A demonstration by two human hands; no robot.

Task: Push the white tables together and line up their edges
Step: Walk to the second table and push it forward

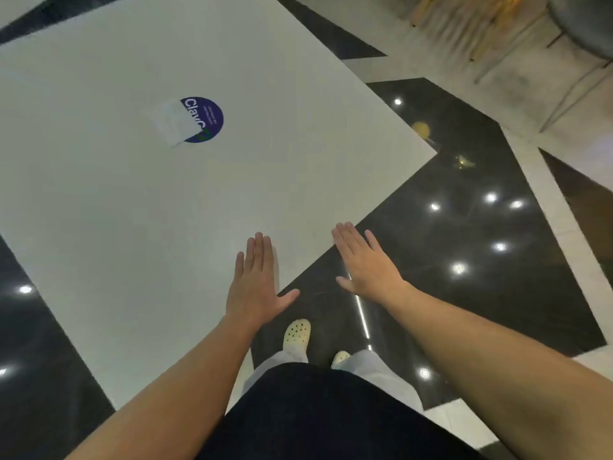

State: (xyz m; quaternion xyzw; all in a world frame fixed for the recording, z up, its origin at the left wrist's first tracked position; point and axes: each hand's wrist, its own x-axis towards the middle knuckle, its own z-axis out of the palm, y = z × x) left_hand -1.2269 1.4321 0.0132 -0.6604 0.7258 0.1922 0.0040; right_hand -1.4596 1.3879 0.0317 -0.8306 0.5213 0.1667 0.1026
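Note:
A large white table (139, 207) fills the left and middle of the head view, turned at an angle. A round blue sticker (207, 119) lies near its middle, half covered by a white paper slip. My left hand (255, 280) hovers flat over the table's near edge, fingers straight, thumb out past the edge. Over the dark floor just off the same edge is my right hand (365, 260), flat and holding nothing, its fingertips close to the edge. A faint seam near the top left may be a second tabletop; I cannot tell.
The floor is glossy black tile (464, 227) with pale stripes (547, 210) and bright light reflections. My feet in pale clogs (297, 333) stand beside the table's near edge. Blurred chair legs (517, 61) and a dark seat stand at the top right.

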